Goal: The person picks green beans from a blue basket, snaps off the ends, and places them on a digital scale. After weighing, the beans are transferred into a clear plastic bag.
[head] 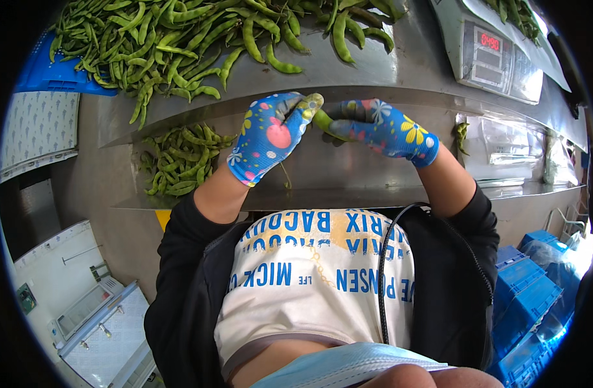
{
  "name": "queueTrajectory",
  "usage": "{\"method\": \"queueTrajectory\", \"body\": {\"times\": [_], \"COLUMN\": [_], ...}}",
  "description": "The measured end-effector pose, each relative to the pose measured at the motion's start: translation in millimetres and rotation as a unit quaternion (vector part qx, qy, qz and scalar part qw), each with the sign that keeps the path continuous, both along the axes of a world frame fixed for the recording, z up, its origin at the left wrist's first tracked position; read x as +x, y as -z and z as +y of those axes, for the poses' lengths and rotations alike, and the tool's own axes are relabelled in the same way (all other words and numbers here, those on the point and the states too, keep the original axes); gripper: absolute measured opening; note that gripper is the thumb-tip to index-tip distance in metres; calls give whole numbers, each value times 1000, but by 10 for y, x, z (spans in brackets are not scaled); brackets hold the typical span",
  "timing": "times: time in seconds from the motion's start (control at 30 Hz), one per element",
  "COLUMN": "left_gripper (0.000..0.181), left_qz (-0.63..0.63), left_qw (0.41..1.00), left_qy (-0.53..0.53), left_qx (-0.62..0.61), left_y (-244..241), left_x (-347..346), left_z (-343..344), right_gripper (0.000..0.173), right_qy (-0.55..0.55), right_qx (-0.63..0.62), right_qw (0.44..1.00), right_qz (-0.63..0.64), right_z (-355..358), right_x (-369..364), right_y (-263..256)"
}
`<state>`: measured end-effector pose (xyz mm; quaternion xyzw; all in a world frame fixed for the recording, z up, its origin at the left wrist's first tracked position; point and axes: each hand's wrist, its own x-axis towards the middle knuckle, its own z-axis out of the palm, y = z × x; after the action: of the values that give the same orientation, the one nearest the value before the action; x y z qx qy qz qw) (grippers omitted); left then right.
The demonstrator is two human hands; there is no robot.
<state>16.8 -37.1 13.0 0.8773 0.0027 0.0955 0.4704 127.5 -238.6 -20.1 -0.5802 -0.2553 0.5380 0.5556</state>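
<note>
Both my hands wear blue gloves printed with flowers and dots, raised over the metal work table. My right hand (386,130) holds a green bean pod (321,120) between its thumb and fingers. The pod's upper end meets the fingertips of my left hand (276,135). My left fingers are curled in, and whether they pinch the pod is hidden. Beyond my hands, a large heap of green bean pods (180,43) covers the raised metal shelf (320,63). A smaller pile of pods (185,157) lies on the lower metal surface (374,169), left of my left hand.
A digital scale (495,58) with a lit red display stands at the back right, pods on its pan. Clear plastic bags (505,145) lie at the right, a pod (462,136) beside them. A blue crate (49,68) is far left; several blue crates (524,291) stand lower right.
</note>
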Motion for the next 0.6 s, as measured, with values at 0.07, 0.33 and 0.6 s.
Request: {"method": "queueTrajectory", "body": {"times": [0.07,0.33,0.6], "left_gripper": [20,19,31], "left_qz": [74,-11,-83], "left_qw": [997,987,957], "left_qy": [-16,-72,-69], "left_qx": [-27,-141,270], "left_y": [31,333,-6], "left_x": [12,151,1314], "left_z": [34,49,150], "right_gripper": [27,22,16], "right_qy": [-134,185,25], "right_qx": [-207,-230,-28], "right_qw": [934,769,831], "right_qz": [-260,-568,-555], "right_z": [-5,-974,-176], "right_x": [14,-105,-121], "right_y": [-557,-880,-754]}}
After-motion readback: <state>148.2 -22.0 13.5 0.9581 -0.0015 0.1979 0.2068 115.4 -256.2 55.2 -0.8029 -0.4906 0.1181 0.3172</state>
